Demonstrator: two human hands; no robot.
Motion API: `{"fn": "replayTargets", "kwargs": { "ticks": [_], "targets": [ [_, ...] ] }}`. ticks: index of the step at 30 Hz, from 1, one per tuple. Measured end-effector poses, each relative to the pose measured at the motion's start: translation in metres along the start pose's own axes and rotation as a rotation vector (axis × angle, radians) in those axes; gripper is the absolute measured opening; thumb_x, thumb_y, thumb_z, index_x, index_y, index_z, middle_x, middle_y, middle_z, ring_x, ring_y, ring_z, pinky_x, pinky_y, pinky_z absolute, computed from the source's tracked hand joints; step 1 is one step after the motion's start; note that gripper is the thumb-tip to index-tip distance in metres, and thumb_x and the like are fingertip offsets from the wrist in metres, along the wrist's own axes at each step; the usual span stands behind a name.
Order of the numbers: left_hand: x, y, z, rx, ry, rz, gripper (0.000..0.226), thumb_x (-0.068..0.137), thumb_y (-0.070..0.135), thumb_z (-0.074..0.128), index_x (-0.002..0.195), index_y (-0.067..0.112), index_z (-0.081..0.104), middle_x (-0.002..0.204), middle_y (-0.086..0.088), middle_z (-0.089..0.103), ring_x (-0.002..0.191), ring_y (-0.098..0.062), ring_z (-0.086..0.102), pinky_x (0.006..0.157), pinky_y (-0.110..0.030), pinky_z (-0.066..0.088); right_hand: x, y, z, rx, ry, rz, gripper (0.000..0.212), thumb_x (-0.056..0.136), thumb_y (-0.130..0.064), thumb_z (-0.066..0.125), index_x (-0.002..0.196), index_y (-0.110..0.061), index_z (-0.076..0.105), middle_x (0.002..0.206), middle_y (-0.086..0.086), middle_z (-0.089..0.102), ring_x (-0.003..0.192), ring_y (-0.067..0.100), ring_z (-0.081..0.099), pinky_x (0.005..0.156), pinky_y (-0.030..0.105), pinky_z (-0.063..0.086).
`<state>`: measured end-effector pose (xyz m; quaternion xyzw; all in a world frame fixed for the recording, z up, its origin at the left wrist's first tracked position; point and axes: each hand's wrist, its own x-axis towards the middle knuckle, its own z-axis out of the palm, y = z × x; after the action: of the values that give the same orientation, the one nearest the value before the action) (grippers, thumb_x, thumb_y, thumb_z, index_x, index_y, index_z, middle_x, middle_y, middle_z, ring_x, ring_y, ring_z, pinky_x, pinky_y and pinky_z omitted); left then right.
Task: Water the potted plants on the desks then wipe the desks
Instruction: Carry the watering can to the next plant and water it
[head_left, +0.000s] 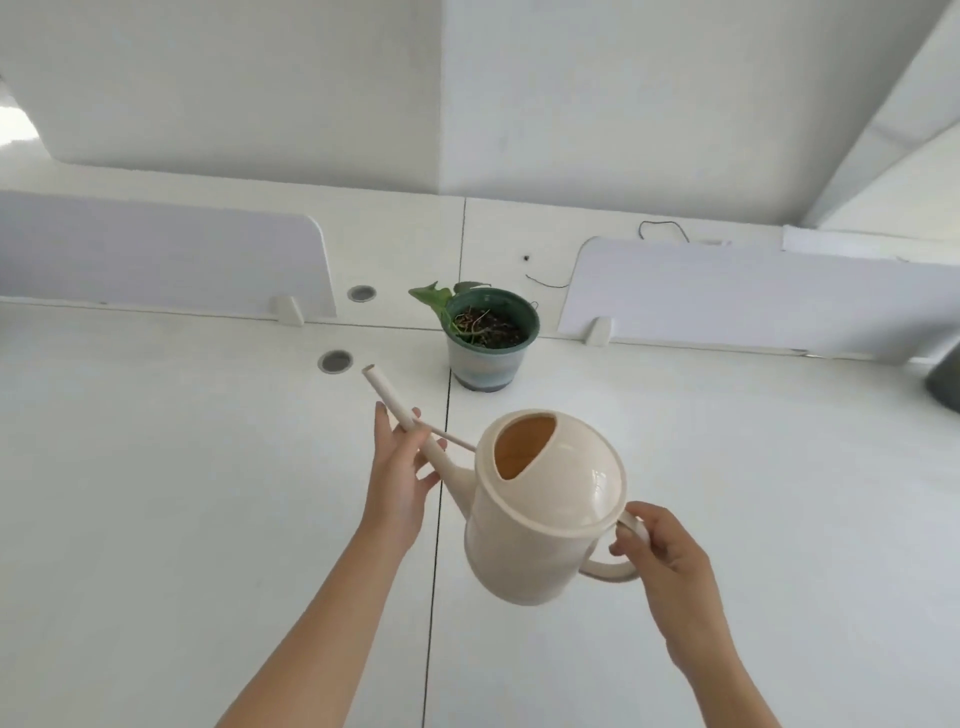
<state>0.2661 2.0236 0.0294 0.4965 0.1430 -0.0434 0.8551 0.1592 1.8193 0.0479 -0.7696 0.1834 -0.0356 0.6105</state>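
The cream watering can (540, 512) is held clear of the white desk (208, 493) by two grips. The right hand (670, 566) has its fingers curled and pressed around the loop handle (618, 558) at the rear of the body; this grip carries the weight and sets the tilt. The left hand (400, 483) pinches the long spout (410, 421) between thumb and fingers, partway along its length; this grip appears intended to steer the outlet rather than bear load. The spout tip (370, 371) lies beyond the left grip, up and away from the person, and is raised above the body, so no water is seen leaving it. The potted plant (485, 335), in a green-rimmed pot with dark soil and a few leaves, stands on the desk ahead of both grips, to the far right of the spout tip and apart from it. The tip is not yet over the soil. The likely next step is to swing the left grip toward the pot, then lower the tip by raising the right grip. Water level inside the can cannot be determined through the filling opening (522, 447).
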Motion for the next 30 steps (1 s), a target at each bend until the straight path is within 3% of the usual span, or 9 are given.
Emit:
{"fn": "replayTargets", "kwargs": {
  "ticks": [2, 4, 7, 9, 13, 17, 22, 25, 30],
  "targets": [
    [0.019, -0.001, 0.010, -0.015, -0.054, -0.016, 0.065, 0.094, 0.010, 0.043, 0.147, 0.028, 0.010, 0.107, 0.003, 0.053, 0.095, -0.022, 0.053, 0.089, -0.042, 0.043, 0.000, -0.009, 0.004, 0.009, 0.077, 0.004, 0.021, 0.088, -0.007, 0.052, 0.084, -0.026, 0.060, 0.077, 0.014, 0.056, 0.057, -0.008, 0.055, 0.067, 0.022, 0.038],
    [0.032, -0.004, 0.018, -0.014, -0.101, -0.048, 0.066, 0.091, 0.009, 0.045, 0.147, 0.020, 0.011, 0.104, -0.006, 0.055, 0.096, -0.022, 0.053, 0.089, -0.039, 0.044, -0.001, -0.017, 0.010, 0.029, 0.145, 0.001, 0.022, 0.087, -0.008, 0.053, 0.082, -0.027, 0.060, 0.075, 0.013, 0.055, 0.055, -0.008, 0.053, 0.066, 0.023, 0.038],
    [0.047, -0.011, 0.027, 0.139, -0.160, -0.051, 0.048, 0.089, 0.005, 0.046, 0.136, 0.007, 0.037, 0.117, -0.011, 0.055, 0.109, -0.030, 0.054, 0.090, -0.035, 0.049, -0.001, -0.028, 0.019, 0.074, 0.248, -0.019, 0.024, 0.086, -0.006, 0.054, 0.079, -0.027, 0.061, 0.068, 0.007, 0.054, 0.051, -0.005, 0.052, 0.063, 0.023, 0.038],
    [0.057, -0.012, 0.033, 0.230, -0.217, -0.025, 0.025, 0.090, 0.003, 0.042, 0.113, -0.001, 0.052, 0.105, -0.010, 0.052, 0.106, -0.034, 0.052, 0.085, -0.034, 0.051, 0.002, -0.032, 0.023, 0.087, 0.308, -0.037, 0.029, 0.085, -0.005, 0.055, 0.075, -0.031, 0.062, 0.062, -0.001, 0.054, 0.050, -0.001, 0.052, 0.060, 0.021, 0.040],
    [0.076, -0.007, 0.043, 0.147, -0.270, -0.115, 0.010, 0.088, 0.016, 0.044, 0.092, 0.010, 0.052, 0.096, -0.011, 0.042, 0.093, -0.024, 0.045, 0.080, -0.036, 0.043, 0.011, -0.041, 0.027, 0.068, 0.355, -0.054, 0.031, 0.084, -0.006, 0.058, 0.072, -0.034, 0.064, 0.061, 0.006, 0.049, 0.046, 0.001, 0.051, 0.049, 0.007, 0.040],
    [0.088, -0.004, 0.050, 0.122, -0.286, -0.181, 0.006, 0.082, 0.021, 0.048, 0.082, 0.016, 0.052, 0.096, -0.008, 0.042, 0.093, -0.021, 0.045, 0.084, -0.036, 0.041, 0.021, -0.051, 0.035, 0.031, 0.367, -0.060, 0.026, 0.084, -0.007, 0.058, 0.075, -0.030, 0.064, 0.063, 0.012, 0.048, 0.044, 0.000, 0.050, 0.046, 0.006, 0.038],
    [0.105, -0.007, 0.052, 0.123, -0.273, -0.254, 0.011, 0.087, 0.013, 0.046, 0.079, 0.018, 0.053, 0.101, -0.008, 0.044, 0.098, -0.022, 0.047, 0.090, -0.041, 0.044, 0.036, -0.060, 0.040, 0.018, 0.366, -0.072, 0.028, 0.083, -0.003, 0.058, 0.076, -0.029, 0.066, 0.062, 0.014, 0.047, 0.043, 0.001, 0.048, 0.045, 0.006, 0.038],
    [0.111, -0.009, 0.053, 0.125, -0.256, -0.274, 0.012, 0.087, 0.013, 0.046, 0.079, 0.017, 0.053, 0.100, -0.007, 0.044, 0.096, -0.021, 0.046, 0.087, -0.040, 0.044, 0.042, -0.064, 0.042, 0.016, 0.350, -0.072, 0.029, 0.083, -0.002, 0.058, 0.076, -0.029, 0.066, 0.061, 0.012, 0.046, 0.042, 0.001, 0.048, 0.043, 0.007, 0.039],
    [0.118, -0.016, 0.055, 0.128, -0.256, -0.291, 0.011, 0.088, 0.013, 0.046, 0.079, 0.017, 0.052, 0.099, -0.008, 0.045, 0.095, -0.021, 0.045, 0.078, -0.033, 0.043, 0.047, -0.067, 0.042, -0.028, 0.344, -0.076, 0.032, 0.083, -0.004, 0.059, 0.072, -0.033, 0.067, 0.048, -0.005, 0.047, 0.043, 0.002, 0.048, 0.045, 0.006, 0.037]
  ]
}}
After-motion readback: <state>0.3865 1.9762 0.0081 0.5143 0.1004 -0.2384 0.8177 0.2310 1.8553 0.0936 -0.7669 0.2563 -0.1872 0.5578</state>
